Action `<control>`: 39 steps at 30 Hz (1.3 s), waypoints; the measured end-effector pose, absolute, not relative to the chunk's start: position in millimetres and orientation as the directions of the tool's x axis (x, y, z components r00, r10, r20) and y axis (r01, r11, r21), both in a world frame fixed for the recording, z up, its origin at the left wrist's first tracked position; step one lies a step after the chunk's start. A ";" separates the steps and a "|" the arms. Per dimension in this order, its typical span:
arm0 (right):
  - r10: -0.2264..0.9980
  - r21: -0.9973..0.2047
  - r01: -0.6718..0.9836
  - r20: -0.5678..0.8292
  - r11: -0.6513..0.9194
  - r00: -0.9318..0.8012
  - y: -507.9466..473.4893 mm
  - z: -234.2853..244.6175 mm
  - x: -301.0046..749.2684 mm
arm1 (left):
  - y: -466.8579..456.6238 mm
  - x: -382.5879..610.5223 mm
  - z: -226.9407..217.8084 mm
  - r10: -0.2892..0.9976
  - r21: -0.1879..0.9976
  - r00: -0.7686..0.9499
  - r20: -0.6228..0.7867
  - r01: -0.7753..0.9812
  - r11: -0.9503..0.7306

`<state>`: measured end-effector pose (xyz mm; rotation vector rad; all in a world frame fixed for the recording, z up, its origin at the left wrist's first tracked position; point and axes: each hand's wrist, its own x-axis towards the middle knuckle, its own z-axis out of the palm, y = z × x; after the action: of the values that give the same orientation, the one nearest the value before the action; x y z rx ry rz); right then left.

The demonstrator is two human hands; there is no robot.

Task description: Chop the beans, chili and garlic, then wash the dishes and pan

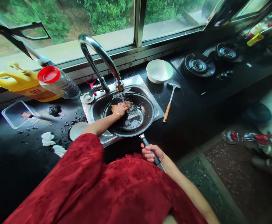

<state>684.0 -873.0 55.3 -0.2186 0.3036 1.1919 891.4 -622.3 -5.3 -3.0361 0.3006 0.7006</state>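
A dark frying pan (140, 121) rests over the sink, wet inside with some water pooled in it. My right hand (153, 153) is wrapped round its black handle, close to my body. Inside the pan, my left hand (120, 109) presses a yellowish-brown scrubbing pad (128, 104) against the far left part of the surface. Water runs from the curved chrome faucet (119, 85) onto the pad and fingers. Below the pan, the steel sink (96, 109) is partly hidden.
Right of the sink are a white bowl (159, 71), a spatula (171, 98) with a wooden handle and a gas stove (199, 64). On the left stand a red-lidded jar (58, 82), a yellow jug (21, 84), a clear plastic container (18, 113) and white crumpled cloths (48, 139).
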 end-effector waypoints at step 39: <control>0.012 -0.681 -0.636 -0.686 -0.363 0.728 -875.8 136.4 695.2 | -499.9 939.1 -2.6 0.637 0.946 0.765 -0.095 0.269 -0.182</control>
<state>695.2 -875.8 136.4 -1.8312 0.4870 0.7353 939.1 -499.9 -2.6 -3.9485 -1.5847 -0.8572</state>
